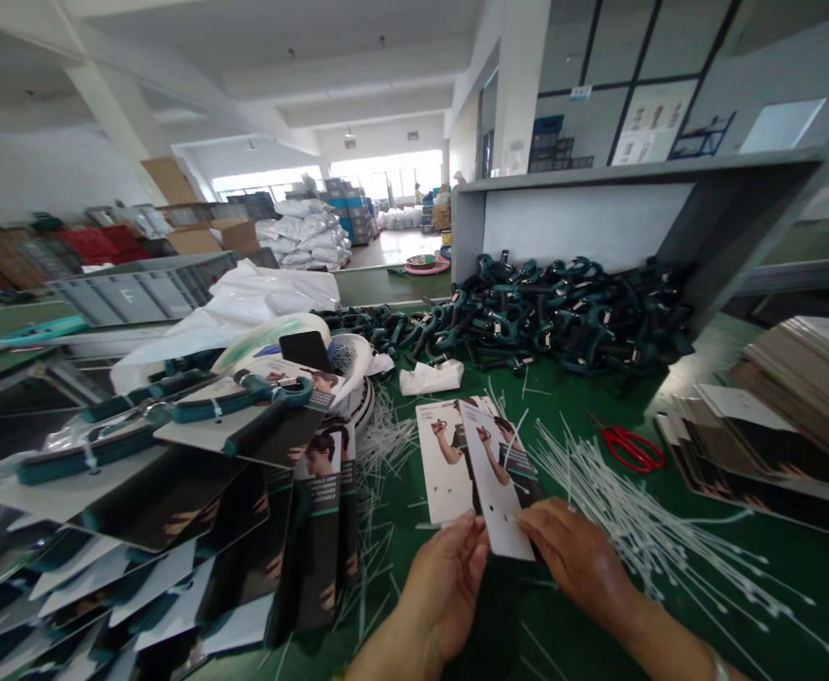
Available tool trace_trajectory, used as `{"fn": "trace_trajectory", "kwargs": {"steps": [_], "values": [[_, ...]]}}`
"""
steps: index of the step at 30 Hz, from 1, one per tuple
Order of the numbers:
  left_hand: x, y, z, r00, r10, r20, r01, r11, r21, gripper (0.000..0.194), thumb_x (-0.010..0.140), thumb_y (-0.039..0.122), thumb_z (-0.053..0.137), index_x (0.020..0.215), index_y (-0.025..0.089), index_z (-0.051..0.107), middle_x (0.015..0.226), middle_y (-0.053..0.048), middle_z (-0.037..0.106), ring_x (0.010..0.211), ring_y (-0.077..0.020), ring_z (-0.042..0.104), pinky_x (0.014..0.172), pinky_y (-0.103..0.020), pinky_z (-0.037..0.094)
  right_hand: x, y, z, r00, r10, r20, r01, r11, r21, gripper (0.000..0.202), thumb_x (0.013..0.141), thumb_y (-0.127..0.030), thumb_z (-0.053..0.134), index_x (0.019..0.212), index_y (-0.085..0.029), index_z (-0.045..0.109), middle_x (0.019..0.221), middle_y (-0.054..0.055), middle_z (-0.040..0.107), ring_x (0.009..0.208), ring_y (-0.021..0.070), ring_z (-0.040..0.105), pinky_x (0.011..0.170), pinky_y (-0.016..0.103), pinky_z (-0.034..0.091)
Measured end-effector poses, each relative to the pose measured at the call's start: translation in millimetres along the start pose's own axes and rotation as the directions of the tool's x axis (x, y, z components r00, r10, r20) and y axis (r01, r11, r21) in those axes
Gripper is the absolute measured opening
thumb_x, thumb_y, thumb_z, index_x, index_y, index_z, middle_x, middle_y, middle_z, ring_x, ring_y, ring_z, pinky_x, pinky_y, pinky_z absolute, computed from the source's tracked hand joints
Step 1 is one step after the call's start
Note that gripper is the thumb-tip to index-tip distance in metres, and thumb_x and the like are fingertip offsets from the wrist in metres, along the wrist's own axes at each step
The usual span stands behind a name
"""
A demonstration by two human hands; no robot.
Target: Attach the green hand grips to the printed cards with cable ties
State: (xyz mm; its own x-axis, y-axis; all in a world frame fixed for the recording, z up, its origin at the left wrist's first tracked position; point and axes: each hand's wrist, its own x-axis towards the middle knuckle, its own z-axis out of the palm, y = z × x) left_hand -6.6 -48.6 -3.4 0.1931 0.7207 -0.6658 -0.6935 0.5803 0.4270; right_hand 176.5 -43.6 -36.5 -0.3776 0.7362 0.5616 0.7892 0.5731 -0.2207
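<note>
Bare left hand: half curled at the lower left edge of a long white-and-black printed cardboard card; cannot tell whether gripping or merely steadying.
Bare right hand: pinches the same card's lower right corner, thumb uppermost; held by the edge, probably to leave two small punched holes uncovered.
Held card: directly ahead of the body, angled over a matching white-and-black cardboard card on a green tabletop.
Long thin white plastic ties: fanned just beyond the right hand, likely for easy picking.
Layered pile of cards with curved dark-teal grips: at left, grips bound on by white ties; apparently heaped aside to free the middle.
Red-handled scissors: beyond the ties, seemingly within right-hand reach.
Thick stack of printed cards: at far right.
Tangled heap of dark-teal and black grips: across the back, partly inside a grey box-shaped shelf, seemingly hemmed in by its sides.
Background: grey plastic crate, stacked white sacks.
</note>
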Motion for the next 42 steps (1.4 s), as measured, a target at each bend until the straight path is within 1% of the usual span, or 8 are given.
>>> {"fn": "trace_trajectory", "kwargs": {"steps": [7, 11, 14, 20, 22, 26, 30, 42], "values": [[22, -7, -3.3, 0.930, 0.337, 0.147, -0.367, 0.880, 0.302, 0.036, 0.062, 0.042, 0.076, 0.077, 0.012, 0.063, 0.066, -0.001, 0.063, 0.051, -0.0069, 0.057, 0.043, -0.014, 0.045, -2, -24, -3, 1.000, -0.008, 0.022, 0.015, 0.953, -0.302, 0.030, 0.088, -0.018, 0.036, 0.099, -0.018, 0.063, 0.090, 0.010, 0.067, 0.081, 0.0220, 0.062, 0.065, 0.031, 0.052], [21, -6, -2.4, 0.907, 0.387, 0.166, -0.421, 0.838, 0.347, 0.041, 0.061, 0.048, 0.074, 0.081, 0.012, 0.065, 0.069, -0.003, 0.064, 0.055, -0.0091, 0.058, 0.046, -0.016, 0.045, -2, -43, -2, 0.999, 0.046, -0.022, -0.051, 0.924, -0.379, 0.043, 0.087, -0.046, 0.039, 0.106, -0.014, 0.061, 0.097, 0.015, 0.066, 0.084, 0.0282, 0.061, 0.060, 0.034, 0.052], [14, 0, 1.7, 0.887, 0.384, 0.255, -0.457, 0.804, 0.380, 0.044, 0.065, 0.049, 0.070, 0.090, 0.013, 0.066, 0.080, -0.006, 0.067, 0.061, -0.0121, 0.061, 0.049, -0.018, 0.047, 2, -40, -5, 0.999, 0.015, -0.046, -0.031, 0.930, -0.366, 0.037, 0.091, -0.035, 0.034, 0.103, -0.014, 0.062, 0.092, 0.014, 0.066, 0.081, 0.0252, 0.061, 0.061, 0.032, 0.051], [14, 20, 19.5, 0.719, 0.508, 0.474, -0.688, 0.615, 0.384, 0.036, 0.074, 0.048, 0.063, 0.084, 0.014, 0.067, 0.081, -0.006, 0.066, 0.061, -0.0111, 0.059, 0.050, -0.019, 0.046, 19, -22, -25, 0.990, 0.001, -0.144, -0.041, 0.962, -0.271, 0.032, 0.093, -0.031, 0.035, 0.100, -0.016, 0.062, 0.086, 0.011, 0.065, 0.079, 0.0214, 0.060, 0.068, 0.033, 0.050], [20, 24, 27.4, 0.686, 0.552, 0.474, -0.715, 0.631, 0.301, 0.034, 0.077, 0.047, 0.060, 0.083, 0.015, 0.064, 0.074, -0.003, 0.064, 0.051, -0.0060, 0.052, 0.042, -0.015, 0.040, 25, -18, -31, 0.981, 0.005, -0.193, -0.049, 0.975, -0.218, 0.032, 0.093, -0.033, 0.037, 0.101, -0.015, 0.062, 0.086, 0.011, 0.065, 0.080, 0.0212, 0.059, 0.069, 0.034, 0.050], [31, 23, 41.0, 0.734, 0.429, 0.527, -0.595, 0.780, 0.194, 0.037, 0.072, 0.045, 0.066, 0.094, 0.017, 0.056, 0.063, 0.005, 0.058, 0.035, -0.0007, 0.036, 0.033, -0.013, 0.028, 34, -10, -39, 0.966, 0.064, -0.250, -0.098, 0.988, -0.124, 0.032, 0.092, -0.034, 0.039, 0.102, -0.013, 0.061, 0.086, 0.011, 0.063, 0.082, 0.0207, 0.059, 0.070, 0.034, 0.049], [30, 20, 50.5, 0.774, 0.223, 0.592, -0.463, 0.837, 0.291, 0.037, 0.066, 0.045, 0.071, 0.076, 0.013, 0.056, 0.059, 0.005, 0.056, 0.034, -0.0003, 0.035, 0.030, -0.013, 0.030, 38, -5, -44, 0.961, 0.136, -0.242, -0.152, 0.987, -0.045, 0.028, 0.092, -0.033, 0.040, 0.096, -0.014, 0.061, 0.084, 0.009, 0.061, 0.081, 0.0197, 0.058, 0.070, 0.033, 0.048], [29, 25, 61.2, 0.828, 0.162, 0.536, -0.361, 0.886, 0.290, 0.041, 0.057, 0.044, 0.076, 0.074, 0.011, 0.058, 0.056, 0.004, 0.056, 0.042, -0.0024, 0.048, 0.038, -0.012, 0.040, 37, 1, -46, 0.955, 0.201, -0.220, -0.202, 0.979, 0.017, 0.028, 0.090, -0.037, 0.042, 0.088, -0.017, 0.062, 0.079, 0.007, 0.060, 0.074, 0.0178, 0.058, 0.065, 0.029, 0.046]]}}
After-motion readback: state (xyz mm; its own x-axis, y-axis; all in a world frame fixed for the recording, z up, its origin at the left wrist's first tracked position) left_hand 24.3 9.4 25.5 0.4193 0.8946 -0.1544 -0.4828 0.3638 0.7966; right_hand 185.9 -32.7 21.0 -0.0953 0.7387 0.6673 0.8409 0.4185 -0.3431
